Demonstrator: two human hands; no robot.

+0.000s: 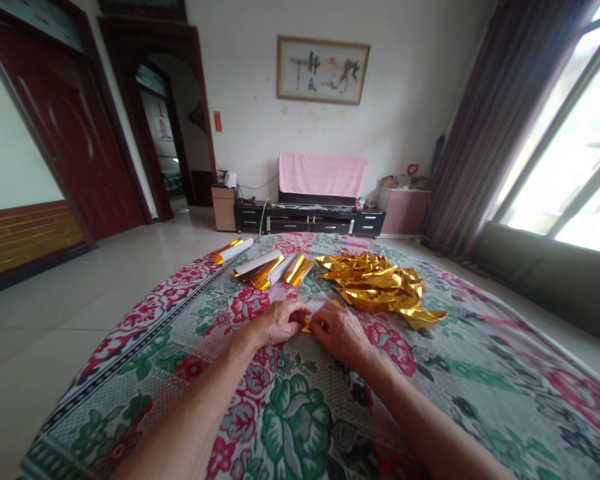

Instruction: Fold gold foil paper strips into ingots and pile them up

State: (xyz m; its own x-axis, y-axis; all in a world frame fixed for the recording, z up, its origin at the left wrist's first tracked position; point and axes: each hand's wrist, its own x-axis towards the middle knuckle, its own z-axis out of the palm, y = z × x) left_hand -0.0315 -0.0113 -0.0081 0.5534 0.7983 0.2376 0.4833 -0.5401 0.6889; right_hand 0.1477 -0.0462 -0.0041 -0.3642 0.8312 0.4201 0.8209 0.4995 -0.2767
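Observation:
Both hands meet over a small sheet of gold foil paper [320, 302], its white back partly facing up. My left hand [281, 320] pinches its near left edge, where a bit of gold shows between the fingers. Closed on the right side of the same sheet is my right hand [341, 330], its fingertips close to the left ones. The fingers cover most of the sheet. Just beyond my right hand lies a heap of folded gold foil pieces [385, 283]. Curled gold sheets with white backs [273, 268] rest beyond my left hand.
A flowered cloth [295, 427] covers the round table. Another curled gold sheet [233, 251] lies near its far left edge. Past the table are a low black cabinet [325, 225], a pink cloth [323, 175] over a screen, and a dark curtain [500, 120] by the window.

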